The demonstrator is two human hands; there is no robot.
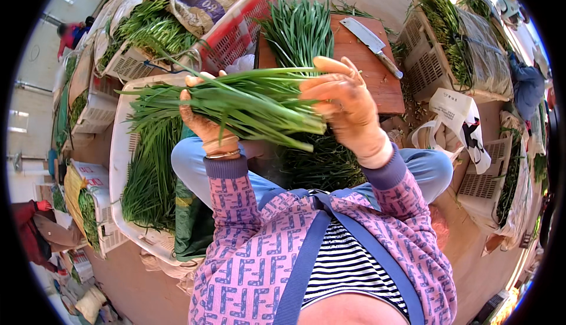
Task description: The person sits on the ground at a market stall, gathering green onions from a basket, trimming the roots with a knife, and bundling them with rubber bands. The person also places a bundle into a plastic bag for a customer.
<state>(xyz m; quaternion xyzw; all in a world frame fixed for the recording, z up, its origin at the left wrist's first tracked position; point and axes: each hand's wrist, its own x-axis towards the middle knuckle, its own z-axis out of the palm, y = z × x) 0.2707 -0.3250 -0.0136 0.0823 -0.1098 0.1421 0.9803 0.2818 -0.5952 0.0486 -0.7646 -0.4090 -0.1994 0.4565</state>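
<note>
I hold a loose bunch of long green garlic chives (253,104) sideways above my lap. My left hand (203,121), in a thin stained glove, is closed round its leafy left part. At the pale cut ends on the right is my right hand (351,104), gloved too, its fingers apart and touching or very near the stalks. Another pile of chives (299,30) lies on a reddish-brown wooden board (368,83) in front of me. A cleaver (368,42) rests on the board's right side, its handle toward me.
On my left stands a white crate (121,183) of chives with a dark green cloth (191,225). Dark leaves (321,163) lie between my legs. Filled crates (427,59) and a white bag (454,112) stand right. A person in red (29,230) is at far left.
</note>
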